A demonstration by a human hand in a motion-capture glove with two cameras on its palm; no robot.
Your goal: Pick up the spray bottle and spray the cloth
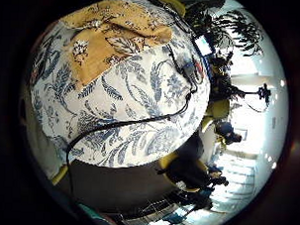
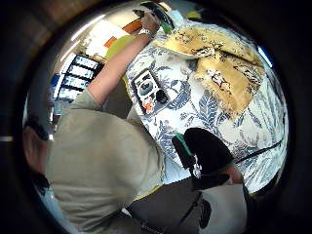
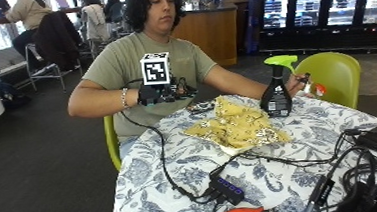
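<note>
The spray bottle [image 3: 278, 92] stands upright on the table, dark-bodied with a bright green trigger head, well away from the gloved right hand [image 3: 155, 94] and on the far side of the cloth from it. The person's bare left hand [image 3: 298, 84] is right beside the bottle at about shoulder height of the bottle; whether its fingers actually touch the bottle cannot be told. In the thumb side palm view that same bare hand [image 2: 149, 22] shows at the end of the outstretched arm, next to the bottle's green head [image 2: 157, 9].

The cloth [image 3: 238, 125], mustard yellow with a pale printed pattern, lies crumpled on the table between the 2 hands, nearer the bottle than the glove, its edge reaching close to the bottle's base. It also shows in the little finger side palm view [image 1: 110, 39] and the thumb side palm view [image 2: 222, 66].

The right hand is raised above the table's near edge in front of the person's chest, holding nothing; how its fingers are set cannot be told.

The round table [image 3: 180, 171] wears a white covering with blue leaves. A small dark device [image 3: 200, 106] lies just beyond the gloved hand, beside the cloth. A green chair [image 3: 333, 73] stands behind the bare hand.
</note>
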